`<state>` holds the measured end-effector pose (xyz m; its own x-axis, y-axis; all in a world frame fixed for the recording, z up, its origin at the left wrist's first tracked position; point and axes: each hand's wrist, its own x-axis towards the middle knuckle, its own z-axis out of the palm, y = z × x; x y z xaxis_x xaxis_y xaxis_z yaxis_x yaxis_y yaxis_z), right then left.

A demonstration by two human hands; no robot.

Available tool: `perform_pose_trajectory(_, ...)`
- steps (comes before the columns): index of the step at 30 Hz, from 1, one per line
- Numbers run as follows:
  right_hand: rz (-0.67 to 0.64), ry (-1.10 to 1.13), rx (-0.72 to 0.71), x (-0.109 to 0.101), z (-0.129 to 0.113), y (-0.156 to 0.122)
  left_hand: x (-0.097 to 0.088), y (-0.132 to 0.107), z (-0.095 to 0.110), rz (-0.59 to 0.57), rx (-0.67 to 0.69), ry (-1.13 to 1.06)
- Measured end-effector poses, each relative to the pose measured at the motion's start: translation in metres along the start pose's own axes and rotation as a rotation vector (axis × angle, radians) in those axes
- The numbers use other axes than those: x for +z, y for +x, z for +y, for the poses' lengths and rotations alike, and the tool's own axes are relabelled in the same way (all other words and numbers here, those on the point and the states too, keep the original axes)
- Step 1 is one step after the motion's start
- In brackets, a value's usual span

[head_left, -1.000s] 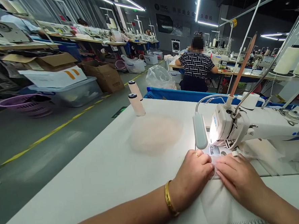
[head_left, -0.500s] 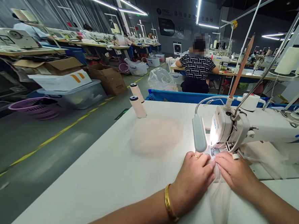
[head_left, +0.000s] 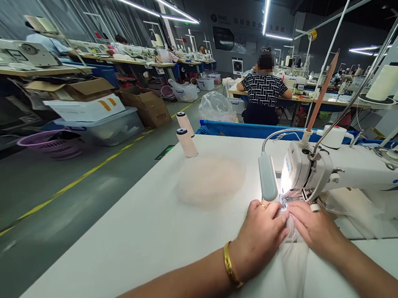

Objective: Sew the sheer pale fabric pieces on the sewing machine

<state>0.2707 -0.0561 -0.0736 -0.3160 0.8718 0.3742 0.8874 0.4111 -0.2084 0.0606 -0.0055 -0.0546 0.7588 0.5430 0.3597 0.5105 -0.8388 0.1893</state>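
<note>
A strip of sheer pale fabric (head_left: 294, 260) runs from the table's front edge up between my hands to the presser foot (head_left: 283, 201) of a white sewing machine (head_left: 350, 169). My left hand (head_left: 263, 230), with a ring and a gold bangle, pinches the fabric just in front of the foot. Close beside it, my right hand (head_left: 315, 227) grips the same fabric from the other side, fingertips almost meeting the left ones. More sheer fabric (head_left: 350, 202) lies under the machine arm. The needle is too small to make out.
A grey lamp (head_left: 268, 178) on a bent neck hangs left of the needle area. Two pale thread cones (head_left: 187, 144) stand at the table's far left edge. A sheer fabric piece (head_left: 212, 182) lies on the white table (head_left: 140, 242). A person (head_left: 266, 88) sits ahead.
Both hands stay on the fabric at the presser foot with barely any movement. The whole view has shifted slightly, things appearing a little further right.
</note>
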Motion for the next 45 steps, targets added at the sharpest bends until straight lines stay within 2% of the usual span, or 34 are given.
perform_pose_trajectory(7, 0.007, 0.050, -0.032, -0.014, -0.006, -0.003, -0.004, 0.001, -0.003, -0.024, -0.005, -0.068)
perform_pose_trajectory(11, -0.142, 0.159, -0.144, -0.030, -0.020, -0.012, -0.005, 0.002, -0.009, -0.036, 0.007, -0.148)
perform_pose_trajectory(14, -0.147, 0.180, -0.145, -0.033, -0.023, -0.015, -0.004, 0.004, -0.016, -0.055, 0.018, -0.208)
perform_pose_trajectory(17, -0.045, 0.291, -0.063, -0.029, -0.017, -0.013, -0.001, 0.008, -0.024, -0.074, 0.023, -0.262)
perform_pose_trajectory(21, 0.108, 0.536, 0.204, -0.025, -0.007, -0.009, 0.003, 0.016, -0.027, -0.071, 0.013, -0.305)
perform_pose_trajectory(24, 0.093, 0.671, 0.324, -0.024, -0.005, -0.005, 0.006, 0.022, -0.025, -0.018, -0.008, -0.313)
perform_pose_trajectory(27, 0.077, 0.721, 0.355, -0.023, -0.006, -0.002, 0.007, 0.026, -0.023, 0.036, -0.016, -0.307)
perform_pose_trajectory(30, 0.087, 0.679, 0.359, -0.024, -0.008, -0.001, 0.008, 0.026, -0.023, 0.087, 0.039, -0.292)
perform_pose_trajectory(32, 0.040, 0.601, 0.318, -0.025, -0.009, -0.003, 0.009, 0.022, -0.025, 0.123, 0.093, -0.282)
perform_pose_trajectory(36, -0.149, 0.344, 0.013, -0.032, -0.015, -0.011, 0.008, 0.010, -0.026, 0.144, 0.220, -0.241)
perform_pose_trajectory(38, -0.182, 0.250, -0.083, -0.035, -0.018, -0.015, 0.007, 0.004, -0.024, 0.160, 0.259, -0.212)
perform_pose_trajectory(45, -0.203, 0.187, -0.109, -0.037, -0.021, -0.016, 0.003, -0.002, -0.024, 0.185, 0.290, -0.211)
